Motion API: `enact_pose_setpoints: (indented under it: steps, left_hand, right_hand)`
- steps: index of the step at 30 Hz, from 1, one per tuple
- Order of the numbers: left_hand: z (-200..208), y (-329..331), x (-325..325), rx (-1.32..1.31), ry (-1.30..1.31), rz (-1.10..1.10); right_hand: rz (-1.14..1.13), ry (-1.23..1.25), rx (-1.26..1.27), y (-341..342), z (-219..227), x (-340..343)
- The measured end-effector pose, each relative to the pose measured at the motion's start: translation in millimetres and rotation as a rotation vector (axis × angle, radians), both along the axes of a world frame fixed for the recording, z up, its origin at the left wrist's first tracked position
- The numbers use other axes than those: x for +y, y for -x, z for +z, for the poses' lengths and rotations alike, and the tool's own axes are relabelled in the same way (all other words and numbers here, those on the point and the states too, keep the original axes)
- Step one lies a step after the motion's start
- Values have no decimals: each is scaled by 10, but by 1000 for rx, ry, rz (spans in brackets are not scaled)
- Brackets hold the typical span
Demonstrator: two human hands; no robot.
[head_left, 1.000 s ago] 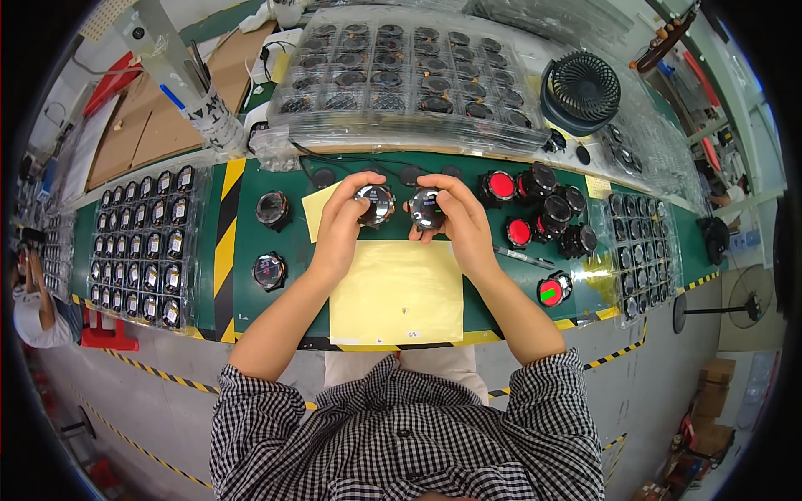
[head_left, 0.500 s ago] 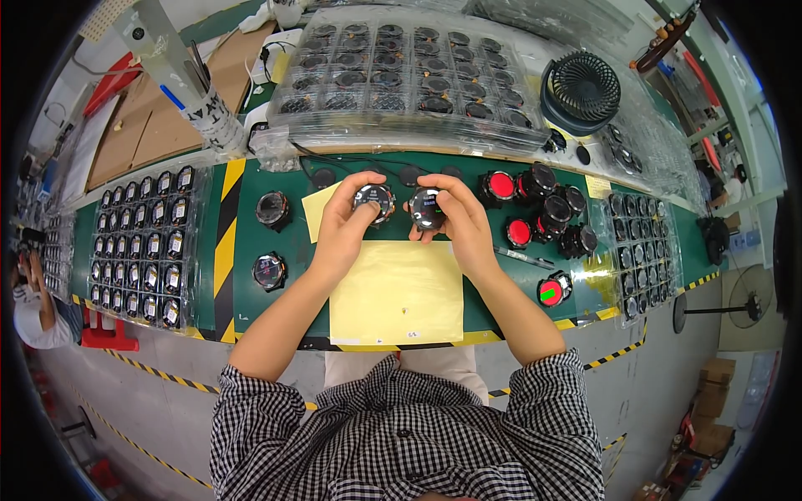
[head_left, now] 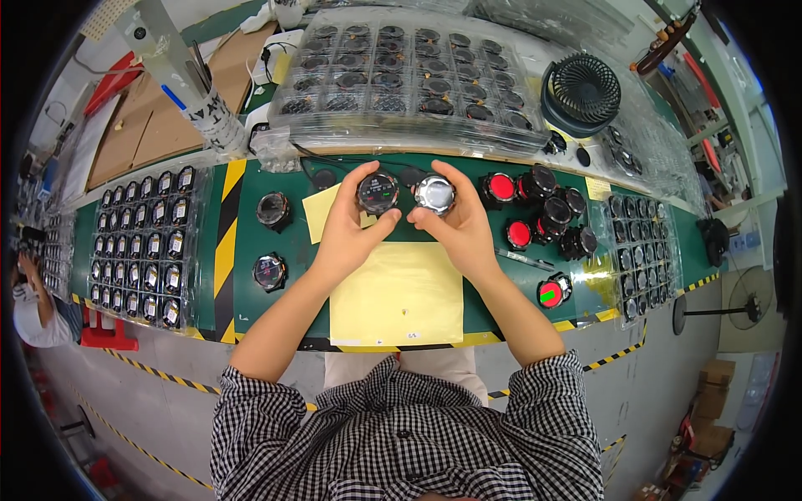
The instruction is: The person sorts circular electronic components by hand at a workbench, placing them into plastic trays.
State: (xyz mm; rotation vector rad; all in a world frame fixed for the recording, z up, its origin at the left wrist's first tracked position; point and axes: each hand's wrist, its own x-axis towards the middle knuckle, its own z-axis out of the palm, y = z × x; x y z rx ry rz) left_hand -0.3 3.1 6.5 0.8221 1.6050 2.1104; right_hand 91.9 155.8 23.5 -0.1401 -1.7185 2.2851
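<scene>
My left hand (head_left: 346, 234) is closed around a round smartwatch head (head_left: 378, 191), fingers behind its left rim and thumb at the lower edge. Its dark screen is lit with small coloured marks. Beside it, my right hand (head_left: 464, 236) grips a second smartwatch head (head_left: 435, 194) by its right and lower rim. That one's face shines silvery with glare, so its display cannot be read. The two watch heads are held apart above a yellow sheet (head_left: 396, 292) on the green bench. Left of my left hand lie two more watch heads, one (head_left: 272, 210) behind the other (head_left: 270, 272).
To the right stand several watch heads, some showing red screens (head_left: 501, 186), plus a pen (head_left: 525, 258) and a watch with a red and green screen (head_left: 550, 293). Filled trays flank me on the left (head_left: 188, 250) and right (head_left: 622, 292). A black fan (head_left: 581, 93) stands behind.
Both thumbs have moved down off the watch faces to the lower rims. The right-hand watch has tilted, and its face has turned from dark to bright with glare.
</scene>
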Motion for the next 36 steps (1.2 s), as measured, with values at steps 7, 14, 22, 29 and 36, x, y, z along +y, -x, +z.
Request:
enact_pose_setpoints:
  steps: [7,14,22,29,36]
  left_hand:
    - [83,-36,-77,569,361,226]
    - [70,32,-86,823,387,324]
    - [169,16,-104,946,473,440]
    - [79,24,-105,919,365,278]
    - [-83,14,-5,-47,40,16]
  right_hand:
    - [-180,-805,400,-74,-115,-23]
    - [-203,-1139,529,-22,-101,-17]
    - [-198,-1118,567,-35,-115,-6]
    - [-187,-1111,575,-37,-64,-27]
    - [-125,-108,138,-20,-8,-68]
